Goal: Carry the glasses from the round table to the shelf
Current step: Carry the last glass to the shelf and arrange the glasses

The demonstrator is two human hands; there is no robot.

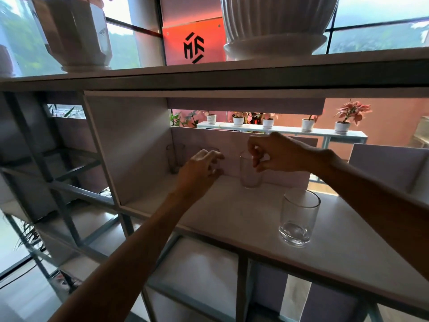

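Both hands are inside the shelf (232,205) compartment, at the back wall. Right hand (276,154) sits over the rim of a tall clear glass (249,175); thumb and fingertips (255,162) pinched narrow at the rim, touching or nearly so, blur prevents certainty. That glass stands upright on the shelf board, long axis vertical, directly below the right fingers.

Left hand (199,170) is beside a second glass (210,151), mostly hidden behind it; fingers curled loosely, half closed, grip cannot be told. That glass lies just ahead of the left fingertips, toward the back wall.

A third glass (175,159) stands in the back left corner, apart from both hands. A wide tumbler (298,217) stands near the front edge, to the right, below the right forearm, untouched.

Judgement: placing step, near its end; four glasses appear to be on the shelf. Any release means lifting fingers straight up off the rim, along the glass axis. Risk: the right forearm passes close above the front tumbler when withdrawn. Round table not in view.
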